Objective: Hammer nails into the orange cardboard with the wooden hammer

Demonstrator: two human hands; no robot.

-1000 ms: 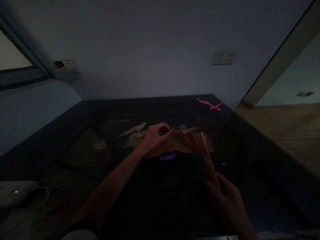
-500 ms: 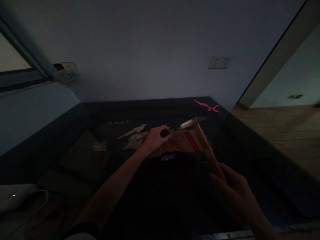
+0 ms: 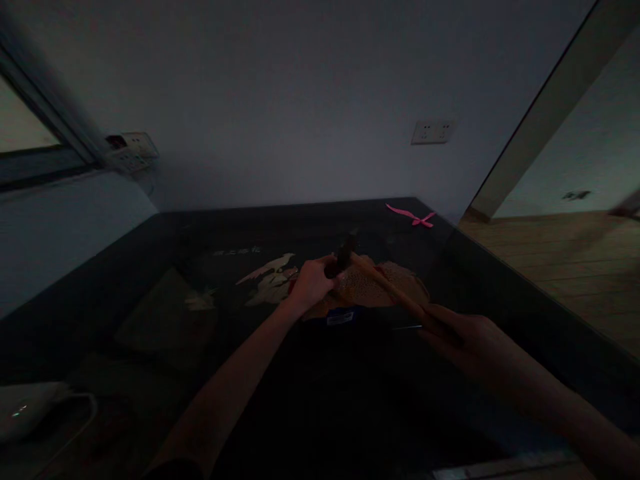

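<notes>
My right hand (image 3: pixel 463 330) is closed round the wooden handle of a hammer (image 3: pixel 387 285). The dark hammer head has come down right at the fingertips of my left hand (image 3: pixel 313 283). Those fingers are curled into a pinch; what they hold, if anything, is hidden by the hammer head and the dim light. Beneath them lies a flat, speckled tan and orange package (image 3: pixel 360 283) with red parts and a blue label along its near edge.
The package lies on a dark glossy table (image 3: pixel 310 413) decorated with a pale bird. A pink ribbon (image 3: pixel 410 215) lies near the back right corner. At the left front is a white device (image 3: pixel 27 407) with a cable. Sockets (image 3: pixel 433 132) are on the wall behind.
The hammer has swung down and left, from above the package to my left fingertips. My right hand has tilted with it. My left hand stays in nearly the same place; the view has shifted slightly.
</notes>
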